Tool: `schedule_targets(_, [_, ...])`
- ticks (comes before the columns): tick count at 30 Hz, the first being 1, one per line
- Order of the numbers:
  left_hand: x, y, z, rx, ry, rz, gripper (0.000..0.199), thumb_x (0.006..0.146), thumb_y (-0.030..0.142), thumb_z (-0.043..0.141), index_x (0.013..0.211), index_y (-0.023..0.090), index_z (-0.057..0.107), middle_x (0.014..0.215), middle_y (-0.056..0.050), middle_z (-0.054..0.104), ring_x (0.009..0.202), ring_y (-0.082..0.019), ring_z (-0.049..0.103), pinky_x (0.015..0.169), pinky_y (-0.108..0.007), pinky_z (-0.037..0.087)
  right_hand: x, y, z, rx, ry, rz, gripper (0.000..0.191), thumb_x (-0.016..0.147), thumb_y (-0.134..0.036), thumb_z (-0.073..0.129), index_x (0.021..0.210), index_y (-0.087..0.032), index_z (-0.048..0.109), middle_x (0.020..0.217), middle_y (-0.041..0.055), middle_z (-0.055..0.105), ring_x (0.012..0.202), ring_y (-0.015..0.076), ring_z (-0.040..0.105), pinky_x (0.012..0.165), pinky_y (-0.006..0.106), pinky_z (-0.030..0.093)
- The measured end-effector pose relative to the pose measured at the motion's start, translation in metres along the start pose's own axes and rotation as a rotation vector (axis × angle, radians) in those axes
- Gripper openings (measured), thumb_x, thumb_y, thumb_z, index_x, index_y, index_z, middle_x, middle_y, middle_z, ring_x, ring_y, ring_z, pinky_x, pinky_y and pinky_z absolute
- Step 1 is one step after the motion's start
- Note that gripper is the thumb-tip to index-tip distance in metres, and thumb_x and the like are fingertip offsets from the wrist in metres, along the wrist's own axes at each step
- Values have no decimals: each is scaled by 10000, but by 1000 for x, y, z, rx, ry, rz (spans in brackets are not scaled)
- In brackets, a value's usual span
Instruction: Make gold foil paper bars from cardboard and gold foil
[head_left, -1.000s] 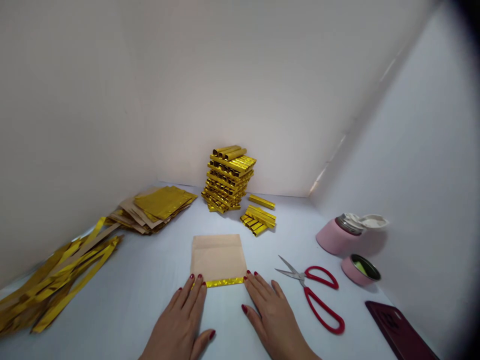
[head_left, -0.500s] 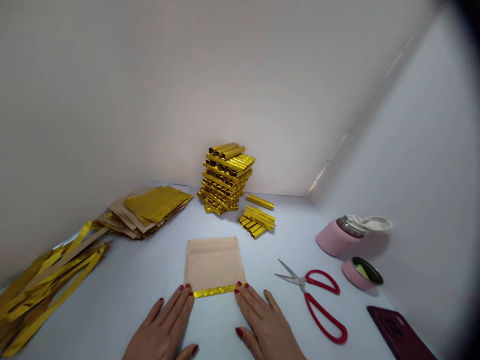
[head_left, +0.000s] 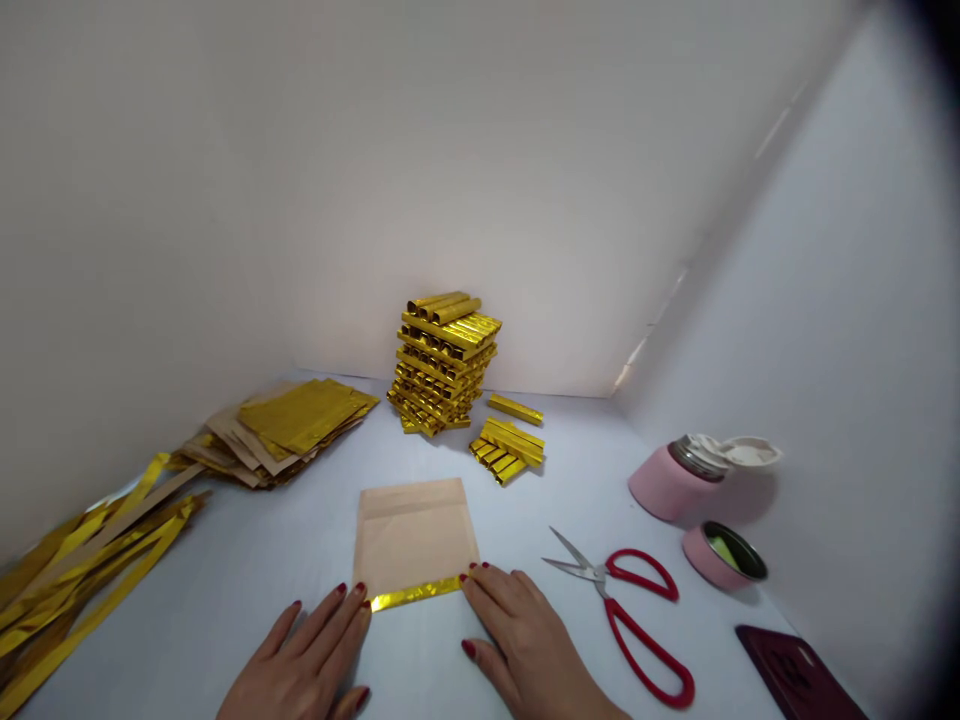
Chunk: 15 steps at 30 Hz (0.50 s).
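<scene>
A tan paper sheet lies flat before me, its near edge folded over into a narrow gold strip. My left hand rests palm down with fingers spread, its fingertips on the left end of the strip. At the strip's right end, the fingertips of my right hand press down, thumb held apart and nothing grasped. Red-handled scissors lie with blades parted to the right of my right hand.
Behind stands a stack of gold tubes, with a smaller pile beside it. Gold sheets and gold strips lie left. On the right are a pink flask, a pink cup and a dark red flat object.
The whole view has shifted slightly. Both hands remain at the strip's ends; my left hand's fingers are spread a little wider, and my right hand's fingers are closer together.
</scene>
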<state>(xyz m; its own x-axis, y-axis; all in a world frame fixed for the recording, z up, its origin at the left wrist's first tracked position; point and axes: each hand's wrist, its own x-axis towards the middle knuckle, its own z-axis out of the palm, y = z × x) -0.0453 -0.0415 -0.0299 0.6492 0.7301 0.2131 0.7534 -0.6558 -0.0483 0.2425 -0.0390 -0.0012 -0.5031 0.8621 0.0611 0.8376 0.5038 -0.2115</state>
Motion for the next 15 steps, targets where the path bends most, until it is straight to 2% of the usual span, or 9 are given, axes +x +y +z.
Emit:
schedule_targets(2, [10,3,-7,7,-12,-13,397,900,449,520,1238,255,595,1288,-83,580,1110,-308,596,847,-425,514,1,1,3,14,35,-19,446,881,-326,546,1291,-151,537,1321,124,552,1184,290,535,965,472,458])
schedule_targets(4, [27,9,-15,12,18,-6,378,896,405,539,1221,223,603,1340,-104,528,1174,-310,545,906,-437,486,1,1,7,17,56,-29,462,888,-377,538,1290,-150,536,1315,124,558,1183,296,535,959,478,459])
schedule_targets(7, [56,19,-22,-110,38,130,468,917,339,530,1365,233,448,1412,-69,444,1262,-261,459,1016,-412,404,0,1,9,15,40,-21,478,901,-419,513,1298,-152,526,1328,119,548,1188,293,530,966,484,447])
schedule_targets(11, [80,24,-19,-326,-123,325,660,928,372,518,1476,273,164,1469,-53,335,1321,-235,367,1056,-433,337,-1,3,6,8,13,-49,496,914,-448,483,1307,-148,512,1339,108,539,1202,271,516,982,445,430])
schedule_targets(15, [85,20,-17,-411,-140,325,657,940,415,497,1475,302,131,1451,-59,352,1307,-245,386,1062,-427,322,4,8,5,0,14,-73,493,894,-432,517,1300,-152,516,1333,94,550,1185,265,525,967,413,438])
